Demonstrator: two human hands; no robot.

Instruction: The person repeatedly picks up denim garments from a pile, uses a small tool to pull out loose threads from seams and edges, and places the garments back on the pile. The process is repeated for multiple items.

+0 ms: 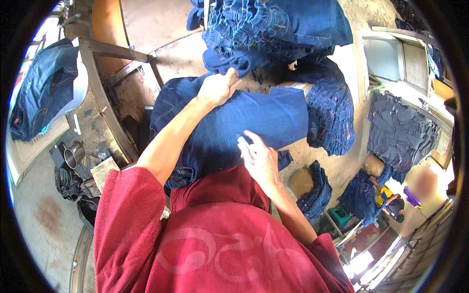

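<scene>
A pair of blue jeans (273,115) lies spread before me, its leg reaching to the right. At the far edge of the jeans, my left hand (219,89) is closed, its fingers gripping the denim. My right hand (260,161) hovers over or rests on the near side of the leg; I cannot tell which. Its fingers are curled together, slightly blurred, around a small pale thing I cannot make out. More folded denim shows at the left end, close to my red shirt (220,234).
A tall heap of jeans (273,24) rises just beyond, with another denim stack (332,117) to the right. A metal frame (105,97) stands left, near a metal mug (74,154). Dark garments (400,129) lie far right, where another person (393,202) is present.
</scene>
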